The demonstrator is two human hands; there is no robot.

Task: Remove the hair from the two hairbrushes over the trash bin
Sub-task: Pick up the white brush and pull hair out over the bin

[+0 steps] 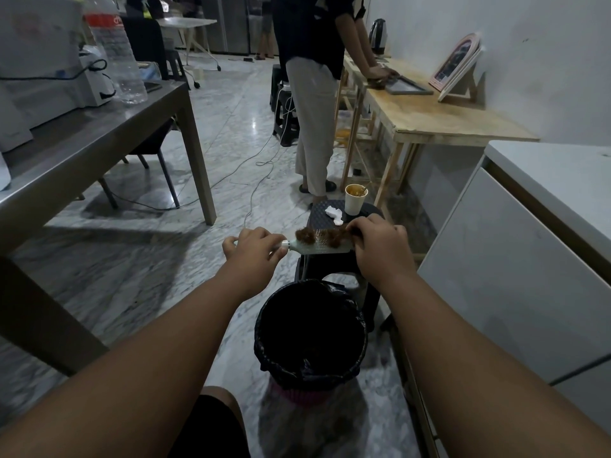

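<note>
A pale green hairbrush [319,246] lies level in the air, bristles up, above the far rim of the trash bin [358,325], which is lined with a black bag. Clumps of brown hair [305,234] sit in the bristles. My left hand [254,251] is closed around the brush handle. My right hand [380,247] is at the brush's far end, its fingers pinched on a clump of hair there. A second hairbrush is not in view.
A black stool [322,213] behind the bin carries a paper cup [355,200] and a crumpled tissue [334,213]. A person [314,94] stands at a wooden bench [429,117] ahead. A metal table [99,137] is on the left, a white cabinet [512,276] on the right. Cables cross the floor.
</note>
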